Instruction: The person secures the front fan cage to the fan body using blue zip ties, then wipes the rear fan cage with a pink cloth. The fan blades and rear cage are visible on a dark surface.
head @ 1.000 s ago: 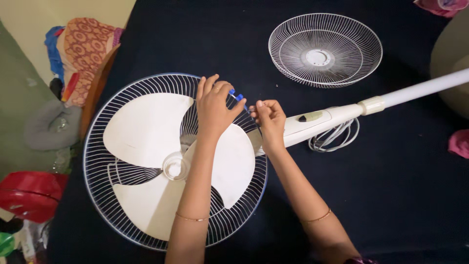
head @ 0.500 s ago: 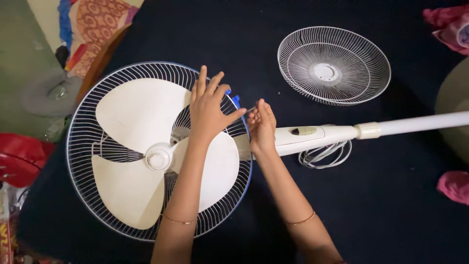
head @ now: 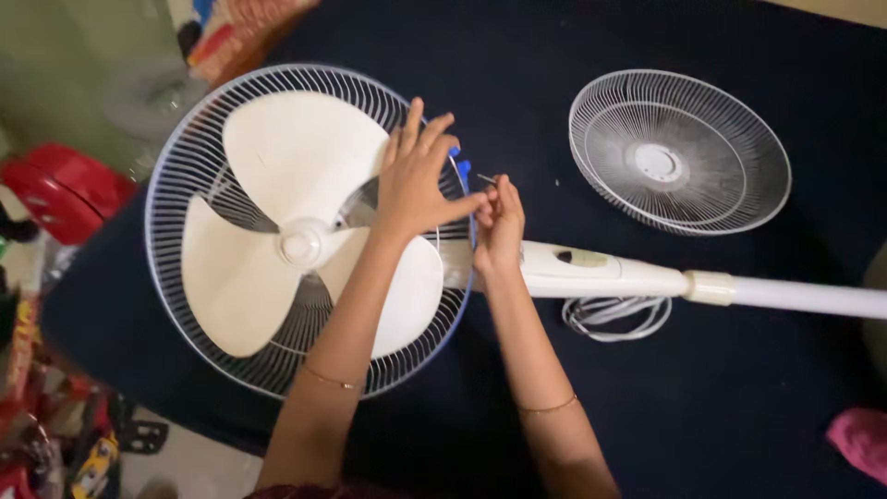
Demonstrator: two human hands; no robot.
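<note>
A white pedestal fan lies flat on a dark blue cloth. Its rear wire guard (head: 189, 157) holds three cream blades (head: 296, 152) around a hub (head: 300, 245). My left hand (head: 420, 176) rests flat on the guard's right rim beside a small blue clip (head: 459, 164), fingers spread. My right hand (head: 499, 226) is just right of it, fingertips pinched on a small thin metal piece (head: 486, 178) at the rim. The fan's white neck (head: 591, 270) with its control panel runs right into the pole (head: 804, 296).
The loose front guard (head: 679, 152) lies upside down at upper right. A coiled white cord (head: 614, 316) sits under the neck. A red object (head: 60, 189) and clutter lie on the floor at left. A pink cloth (head: 859, 444) is at lower right.
The view has shifted, so the fan sits higher and further right in frame. My hands stay at the clip on the rim; my right hand's fingers have closed on the small metal piece.
</note>
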